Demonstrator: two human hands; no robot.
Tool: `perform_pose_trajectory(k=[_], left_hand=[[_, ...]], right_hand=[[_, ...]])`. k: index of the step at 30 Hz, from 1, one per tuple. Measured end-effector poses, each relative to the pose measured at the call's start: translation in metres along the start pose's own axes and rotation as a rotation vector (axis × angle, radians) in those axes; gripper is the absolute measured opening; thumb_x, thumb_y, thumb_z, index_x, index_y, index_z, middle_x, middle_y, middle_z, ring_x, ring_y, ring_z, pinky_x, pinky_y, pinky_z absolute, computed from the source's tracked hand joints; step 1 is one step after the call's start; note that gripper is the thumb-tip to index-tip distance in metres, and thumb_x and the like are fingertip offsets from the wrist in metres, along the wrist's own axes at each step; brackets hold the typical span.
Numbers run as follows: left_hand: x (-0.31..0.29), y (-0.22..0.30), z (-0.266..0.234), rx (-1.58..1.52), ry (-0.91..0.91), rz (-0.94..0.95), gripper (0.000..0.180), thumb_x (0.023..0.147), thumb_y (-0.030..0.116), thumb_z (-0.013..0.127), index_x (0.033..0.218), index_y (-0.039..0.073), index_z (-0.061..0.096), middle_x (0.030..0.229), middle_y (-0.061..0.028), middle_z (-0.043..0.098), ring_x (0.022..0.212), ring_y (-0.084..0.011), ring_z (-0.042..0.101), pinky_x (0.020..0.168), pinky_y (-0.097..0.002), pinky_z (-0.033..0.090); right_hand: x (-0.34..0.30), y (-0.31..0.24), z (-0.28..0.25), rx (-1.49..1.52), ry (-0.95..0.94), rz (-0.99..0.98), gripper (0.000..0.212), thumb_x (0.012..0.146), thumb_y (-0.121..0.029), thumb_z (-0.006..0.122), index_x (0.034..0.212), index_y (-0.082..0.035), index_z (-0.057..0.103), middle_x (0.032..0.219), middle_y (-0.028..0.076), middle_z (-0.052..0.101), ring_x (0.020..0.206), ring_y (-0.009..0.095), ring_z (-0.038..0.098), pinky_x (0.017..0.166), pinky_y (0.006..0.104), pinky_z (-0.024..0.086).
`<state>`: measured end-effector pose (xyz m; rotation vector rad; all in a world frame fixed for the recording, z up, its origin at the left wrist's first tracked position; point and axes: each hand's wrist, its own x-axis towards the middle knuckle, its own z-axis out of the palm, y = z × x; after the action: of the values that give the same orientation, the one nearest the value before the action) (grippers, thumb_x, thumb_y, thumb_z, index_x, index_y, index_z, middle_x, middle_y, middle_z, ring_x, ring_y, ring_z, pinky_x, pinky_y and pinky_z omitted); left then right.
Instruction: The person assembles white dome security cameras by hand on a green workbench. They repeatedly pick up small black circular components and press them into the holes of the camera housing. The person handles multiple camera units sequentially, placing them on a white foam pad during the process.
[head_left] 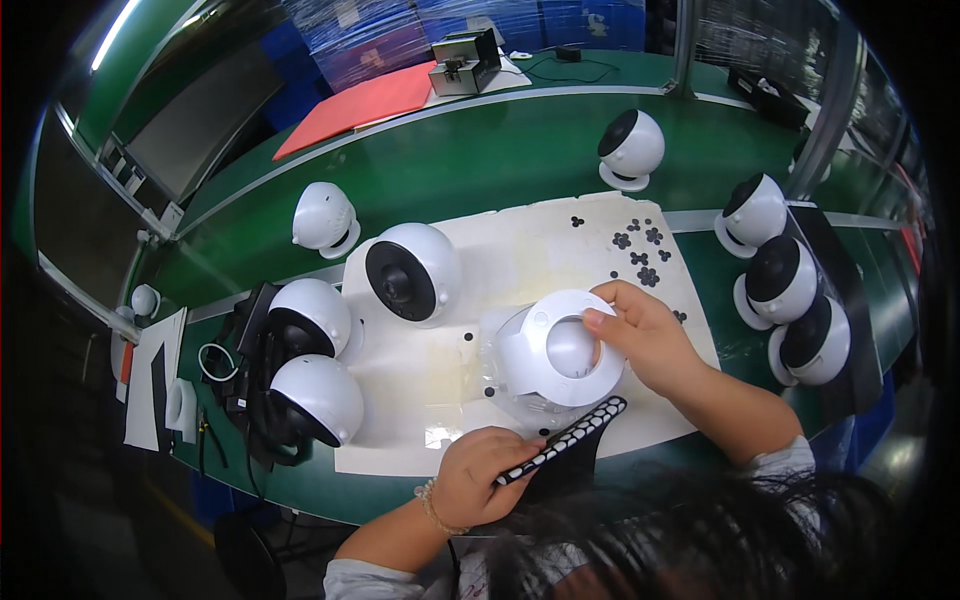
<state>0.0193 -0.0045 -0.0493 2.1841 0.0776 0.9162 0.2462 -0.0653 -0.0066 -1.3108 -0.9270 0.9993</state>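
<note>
My right hand (pixel 645 335) grips the upper right rim of a white plastic ring (pixel 529 350) with a wide round hole, thumb on top. Under the ring lies crumpled clear plastic (pixel 502 392); I cannot tell whether it is a bag. Closed round the lower end of a black strip with rows of white dots (pixel 572 437), my left hand (pixel 483 475) stays just below the ring. The strip's upper end is close to the ring's lower edge. Small black round pads (pixel 648 276) lie singly and in clusters at the far right of the cream mat (pixel 400 450).
A white ball-shaped device (pixel 440 262) with a black face stands on the mat. Two more (pixel 325 390) sit left beside black cables (pixel 268 425); several others (pixel 818 345) line the right. Pliers (pixel 207 438) lie far left. A metal box (pixel 466 65) stands behind the green bench (pixel 480 150).
</note>
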Motion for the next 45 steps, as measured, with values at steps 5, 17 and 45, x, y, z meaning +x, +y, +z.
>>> perform_pose_trajectory(k=[5, 17, 45], left_hand=[[0.001, 0.007, -0.001, 0.037, 0.078, -0.055, 0.029, 0.067, 0.001, 0.065, 0.095, 0.001, 0.057, 0.086, -0.0120, 0.064, 0.072, -0.0281, 0.061, 0.065, -0.0338, 0.050], [0.002, 0.002, 0.000, 0.110, 0.087, 0.005, 0.018, 0.067, 0.005, 0.066, 0.084, 0.002, 0.060, 0.076, -0.0101, 0.061, 0.067, -0.0272, 0.060, 0.060, -0.0330, 0.047], [0.001, 0.004, -0.003, 0.211, 0.052, -0.052, 0.024, 0.062, 0.008, 0.067, 0.085, 0.006, 0.061, 0.082, -0.0104, 0.058, 0.071, -0.0272, 0.056, 0.062, -0.0345, 0.044]], right_hand=[[-0.017, -0.009, -0.003, -0.803, 0.294, -0.648, 0.032, 0.078, -0.021, 0.064, 0.103, -0.005, 0.055, 0.096, 0.009, 0.058, 0.090, 0.020, 0.054, 0.076, 0.0315, 0.041], [-0.037, -0.002, 0.033, -0.731, -0.342, -0.999, 0.018, 0.071, -0.015, 0.067, 0.087, -0.013, 0.061, 0.105, -0.001, 0.057, 0.103, 0.021, 0.050, 0.082, 0.0346, 0.034], [-0.043, 0.004, 0.044, -0.366, -0.488, -0.996, 0.032, 0.076, -0.003, 0.062, 0.106, -0.003, 0.054, 0.099, 0.010, 0.055, 0.079, 0.024, 0.054, 0.060, 0.0293, 0.043]])
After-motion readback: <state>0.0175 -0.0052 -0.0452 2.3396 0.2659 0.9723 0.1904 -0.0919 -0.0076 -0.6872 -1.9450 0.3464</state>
